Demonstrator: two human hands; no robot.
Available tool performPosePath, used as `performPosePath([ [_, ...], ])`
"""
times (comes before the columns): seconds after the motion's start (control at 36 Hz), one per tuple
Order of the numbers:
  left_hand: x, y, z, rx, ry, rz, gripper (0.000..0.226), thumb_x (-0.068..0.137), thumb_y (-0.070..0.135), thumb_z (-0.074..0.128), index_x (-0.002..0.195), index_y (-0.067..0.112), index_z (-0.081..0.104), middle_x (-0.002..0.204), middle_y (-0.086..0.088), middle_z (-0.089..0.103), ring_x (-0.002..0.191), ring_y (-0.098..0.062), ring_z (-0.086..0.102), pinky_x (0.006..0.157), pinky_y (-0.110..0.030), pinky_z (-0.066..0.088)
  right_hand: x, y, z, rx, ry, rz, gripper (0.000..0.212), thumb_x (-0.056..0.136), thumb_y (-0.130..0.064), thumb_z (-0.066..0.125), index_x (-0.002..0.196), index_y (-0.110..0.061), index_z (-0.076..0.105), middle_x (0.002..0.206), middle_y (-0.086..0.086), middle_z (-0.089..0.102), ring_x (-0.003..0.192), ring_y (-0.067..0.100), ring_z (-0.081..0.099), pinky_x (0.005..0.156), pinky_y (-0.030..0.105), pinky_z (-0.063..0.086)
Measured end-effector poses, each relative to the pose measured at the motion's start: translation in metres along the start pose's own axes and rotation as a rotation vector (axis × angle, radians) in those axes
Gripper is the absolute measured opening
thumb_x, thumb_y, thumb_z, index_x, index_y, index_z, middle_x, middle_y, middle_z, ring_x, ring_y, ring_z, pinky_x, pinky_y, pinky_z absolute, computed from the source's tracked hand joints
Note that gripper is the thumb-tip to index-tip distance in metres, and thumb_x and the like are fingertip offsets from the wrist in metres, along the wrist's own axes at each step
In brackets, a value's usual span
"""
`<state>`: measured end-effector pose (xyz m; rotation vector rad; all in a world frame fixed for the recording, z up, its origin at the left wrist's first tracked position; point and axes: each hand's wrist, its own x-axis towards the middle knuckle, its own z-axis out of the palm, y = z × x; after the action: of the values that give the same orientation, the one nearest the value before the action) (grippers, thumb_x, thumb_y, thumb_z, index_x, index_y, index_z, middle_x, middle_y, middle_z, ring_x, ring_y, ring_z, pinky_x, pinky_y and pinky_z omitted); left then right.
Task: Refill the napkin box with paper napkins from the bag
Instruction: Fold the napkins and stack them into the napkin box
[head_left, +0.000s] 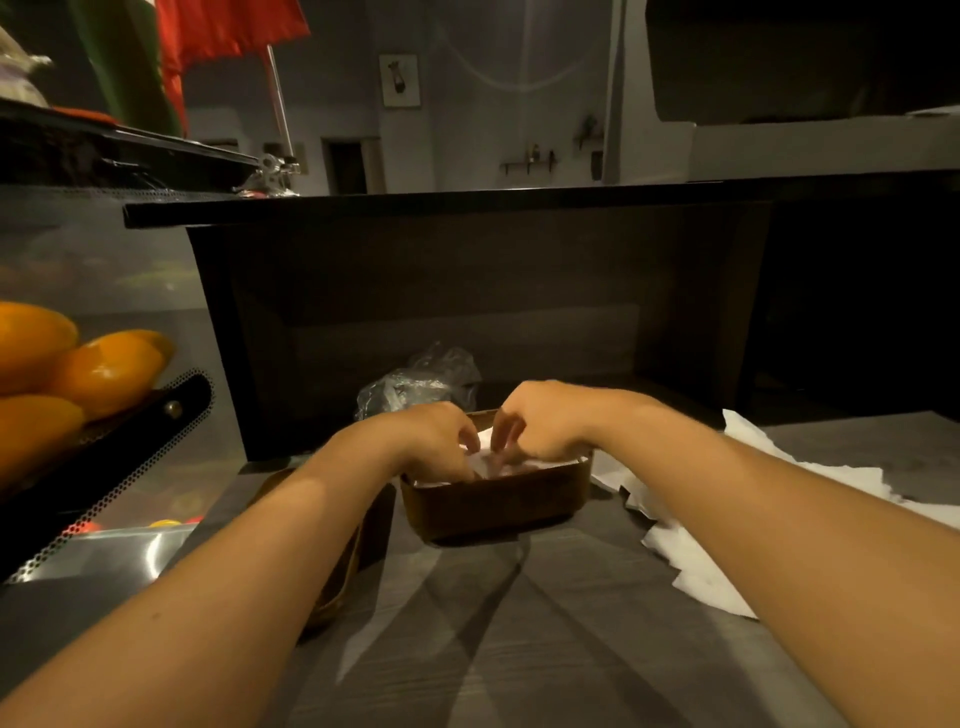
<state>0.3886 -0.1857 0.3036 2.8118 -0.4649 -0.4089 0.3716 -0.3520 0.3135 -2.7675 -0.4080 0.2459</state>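
Brown napkin box at center, white napkins inside. Left hand and right hand reaching in, fingers curled, pinching napkins. Plastic bag at 11 o'clock. Loose napkins at 3 o'clock.

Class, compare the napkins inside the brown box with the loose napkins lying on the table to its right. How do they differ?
The napkins in the box sit walled in by the brown box; the loose napkins sprawl on the table. Both hands, left hand and right hand, reach into the boxed ones; nobody touches the loose ones. Both are white paper.
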Motion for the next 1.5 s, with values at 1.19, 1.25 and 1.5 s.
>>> performPosePath([
  [1.19, 0.022, 0.175, 0.151, -0.209, 0.382, 0.419, 0.069, 0.087, 0.079, 0.038, 0.144, 0.040, 0.041, 0.142, 0.006, 0.043, 0.132, -0.020, 0.038, 0.109, -0.041, 0.034, -0.217, 0.209, 0.050, 0.175, 0.347, 0.344, 0.105, 0.065, -0.090, 0.059, 0.153, -0.055, 0.016, 0.158, -0.021, 0.016, 0.149, 0.019, 0.021, 0.116, 0.047, 0.031],
  [1.25, 0.018, 0.175, 0.154, -0.206, 0.398, 0.452, 0.055, 0.086, 0.076, 0.047, 0.127, 0.039, 0.049, 0.127, 0.010, 0.043, 0.121, -0.015, 0.041, 0.101, -0.036, 0.037, -0.215, 0.205, 0.054, 0.104, 0.387, 0.333, 0.092, 0.059, -0.088, 0.057, 0.141, -0.052, 0.035, 0.139, -0.016, 0.032, 0.136, 0.017, 0.031, 0.108, 0.044, 0.038],
  [1.5, -0.011, 0.161, 0.150, -0.044, 0.335, 0.515, 0.057, 0.096, 0.063, 0.042, 0.145, 0.036, 0.044, 0.137, 0.008, 0.044, 0.128, -0.013, 0.039, 0.110, -0.037, 0.035, -0.223, 0.183, 0.065, 0.155, 0.400, 0.198, 0.087, 0.064, -0.088, 0.062, 0.138, -0.045, 0.045, 0.143, -0.023, 0.032, 0.135, 0.008, 0.034, 0.110, 0.041, 0.040],
])
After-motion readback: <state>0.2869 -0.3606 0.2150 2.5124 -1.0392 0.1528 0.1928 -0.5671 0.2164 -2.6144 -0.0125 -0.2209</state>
